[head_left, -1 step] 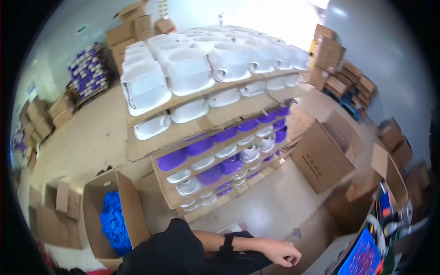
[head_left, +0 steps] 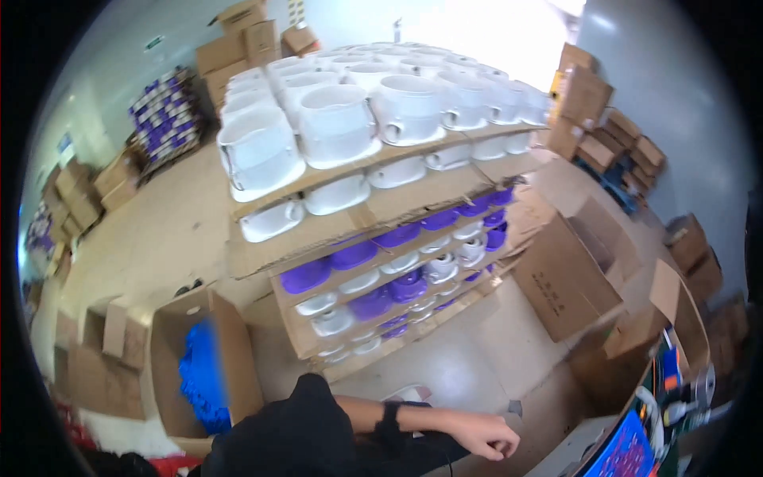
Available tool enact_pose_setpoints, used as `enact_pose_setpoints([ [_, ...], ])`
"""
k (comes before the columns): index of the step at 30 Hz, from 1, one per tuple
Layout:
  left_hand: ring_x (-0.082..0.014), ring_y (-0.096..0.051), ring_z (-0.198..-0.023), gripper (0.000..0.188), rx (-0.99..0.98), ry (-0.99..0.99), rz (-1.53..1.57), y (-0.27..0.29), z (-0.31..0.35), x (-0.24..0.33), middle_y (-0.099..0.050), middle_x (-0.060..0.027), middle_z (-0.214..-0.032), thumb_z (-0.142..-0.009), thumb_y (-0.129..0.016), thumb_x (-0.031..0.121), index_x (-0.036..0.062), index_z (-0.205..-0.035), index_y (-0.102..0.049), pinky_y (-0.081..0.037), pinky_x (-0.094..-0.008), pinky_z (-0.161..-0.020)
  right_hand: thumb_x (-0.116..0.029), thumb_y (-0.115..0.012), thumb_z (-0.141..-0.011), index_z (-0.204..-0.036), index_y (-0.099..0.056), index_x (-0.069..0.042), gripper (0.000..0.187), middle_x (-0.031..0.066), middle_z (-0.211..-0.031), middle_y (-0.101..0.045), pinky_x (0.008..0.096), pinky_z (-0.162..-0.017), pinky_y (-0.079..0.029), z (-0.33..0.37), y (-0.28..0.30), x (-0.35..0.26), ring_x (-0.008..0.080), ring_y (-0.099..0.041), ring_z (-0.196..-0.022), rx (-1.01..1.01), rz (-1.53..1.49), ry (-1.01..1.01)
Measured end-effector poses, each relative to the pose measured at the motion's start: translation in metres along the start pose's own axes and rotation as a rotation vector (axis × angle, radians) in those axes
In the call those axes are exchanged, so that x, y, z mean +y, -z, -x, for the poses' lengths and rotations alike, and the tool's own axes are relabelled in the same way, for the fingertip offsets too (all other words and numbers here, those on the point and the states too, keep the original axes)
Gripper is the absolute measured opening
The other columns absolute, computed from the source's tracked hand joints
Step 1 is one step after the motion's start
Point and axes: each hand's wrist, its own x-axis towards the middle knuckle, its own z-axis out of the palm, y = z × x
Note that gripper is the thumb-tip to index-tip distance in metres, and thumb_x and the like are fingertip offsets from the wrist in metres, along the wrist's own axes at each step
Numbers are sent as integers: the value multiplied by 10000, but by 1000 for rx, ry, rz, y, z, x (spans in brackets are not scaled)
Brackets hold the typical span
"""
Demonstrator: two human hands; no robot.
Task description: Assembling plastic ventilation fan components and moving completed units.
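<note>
Rightward and slightly down the view slides the whole tiered stack, cartons and all, as the head view turns a little; the left hand (head_left: pixel 483 435) has barely shifted, just a hair to the left. And look at that hand: fingers curled loosely inward, knuckles up, and whether anything sits inside the curl I cannot tell. Black band (head_left: pixel 389 425) on the wrist, black sleeve (head_left: pixel 290 429) behind it, the forearm running across above a white-and-pink shoe (head_left: pixel 409 392). Right hand? Out of view, so its state cannot be told.

Nearest on the hand's right, apart from it, comes the grey worktable (head_left: pixel 563 455), a blue-and-pink sheet (head_left: pixel 624 451) leaning at its edge among small clutter. Straight ahead, the stack: white plastic tubs (head_left: pixel 258 151) standing on top, mouths up, some showing a round side hole. Below them, a cardboard sheet (head_left: pixel 302 242) juts out, then purple tubs (head_left: pixel 306 276) mixed with white on the lower tiers. Over on the left, an open carton (head_left: pixel 248 362) holds blue pieces (head_left: pixel 205 381), blurred now. Across on the right, a large brown carton (head_left: pixel 560 278) leans beside the stack.
</note>
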Motion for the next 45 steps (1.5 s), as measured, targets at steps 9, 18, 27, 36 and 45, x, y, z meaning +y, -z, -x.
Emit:
enact_pose_setpoints([
  [9,-116,-611,-668,97,1495,344,-559,147,187,274,-642,-23,-787,-874,-647,57,46,-966,-618,-513,-273,-628,-179,-644,-926,-1179,-614,10,317,287,-1171,-612,508,-965,-464,-159,203,-31,452,-577,-1090,-36,-664,482],
  [18,-284,-248,-1461,1280,1785,703,-617,177,328,309,-298,-192,-1526,-650,-899,401,21,-1552,-73,-211,-423,-1196,-56,-689,-859,-1474,-360,-13,698,193,-1176,-638,373,-849,-525,-394,408,-284,297,-638,-1053,-108,-842,1139],
  [27,-298,-389,-1400,1570,1945,323,-417,228,308,279,-324,-187,-1531,-478,-1006,249,41,-1550,121,-300,-450,-1168,-38,-624,-924,-1549,5,-8,888,123,-824,-674,257,-607,-520,-397,404,-369,144,-651,-692,-596,-1266,705],
  [36,-295,-368,-1409,1454,2139,335,-467,201,287,287,-310,-155,-1538,-523,-987,211,98,-1565,21,-351,-466,-1157,-90,-569,-955,-1512,-305,-65,617,54,-685,-651,279,-592,-511,-405,397,-343,120,-627,-614,-620,-1220,758],
  [45,-287,-378,-1394,1461,2277,373,-545,194,286,267,-291,-133,-1531,-517,-985,332,89,-1564,4,-353,-461,-1153,-163,-631,-927,-1328,-576,-127,406,81,-694,-658,338,-545,-500,-412,387,-350,222,-642,-569,-58,-762,950],
])
